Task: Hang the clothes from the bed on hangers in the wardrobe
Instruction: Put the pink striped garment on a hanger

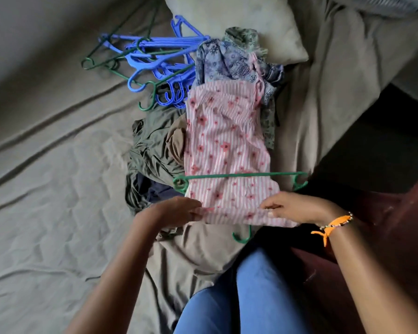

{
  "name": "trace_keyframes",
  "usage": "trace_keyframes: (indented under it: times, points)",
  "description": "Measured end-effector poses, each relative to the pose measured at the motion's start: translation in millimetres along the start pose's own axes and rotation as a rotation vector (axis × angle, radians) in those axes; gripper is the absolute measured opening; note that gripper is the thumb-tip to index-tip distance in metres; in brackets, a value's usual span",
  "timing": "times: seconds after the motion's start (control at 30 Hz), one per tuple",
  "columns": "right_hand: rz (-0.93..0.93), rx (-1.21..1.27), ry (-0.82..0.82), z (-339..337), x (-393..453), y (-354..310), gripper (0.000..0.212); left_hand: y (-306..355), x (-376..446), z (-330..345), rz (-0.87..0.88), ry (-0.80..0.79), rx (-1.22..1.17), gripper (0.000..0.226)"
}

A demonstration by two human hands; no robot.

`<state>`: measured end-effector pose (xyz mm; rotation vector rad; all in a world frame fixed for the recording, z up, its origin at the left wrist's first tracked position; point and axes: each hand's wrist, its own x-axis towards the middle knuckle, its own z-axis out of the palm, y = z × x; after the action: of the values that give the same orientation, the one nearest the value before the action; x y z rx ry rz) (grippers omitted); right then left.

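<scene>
A pink garment (227, 150) with white stripes and red flowers lies spread flat on the bed, running from far to near. A green hanger (239, 175) crosses it near its near end: the bar lies over the cloth, both ends stick out left and right, and the hook (243, 236) shows below the near hem. To its left lies a crumpled heap of olive, brown and dark clothes (155, 160). At its far end sits a bundle of blue and green patterned clothes (237, 59). Far left of that, blue hangers (159, 59) and thin green hangers (101, 61) lie tangled in a loose pile.
</scene>
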<state>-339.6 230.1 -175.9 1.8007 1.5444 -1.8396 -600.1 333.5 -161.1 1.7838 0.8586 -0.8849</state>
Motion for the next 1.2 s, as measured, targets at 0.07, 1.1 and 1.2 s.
trace_keyframes:
  times: [0.07,1.1,1.2]
  points:
    - [0.036,-0.072,-0.025,-10.7,3.6,-5.2,0.023,7.0,0.4,-19.2,-0.004,-0.043,0.014,0.014]
    - [-0.372,0.009,1.128,6.2,8.7,-24.1,0.021,44.5,45.8,40.9,-0.220,0.950,-1.336,0.042]
    - [-0.421,0.065,1.308,-14.8,-32.3,-74.2,0.023,75.8,18.4,16.7,0.070,0.978,-1.190,0.041]
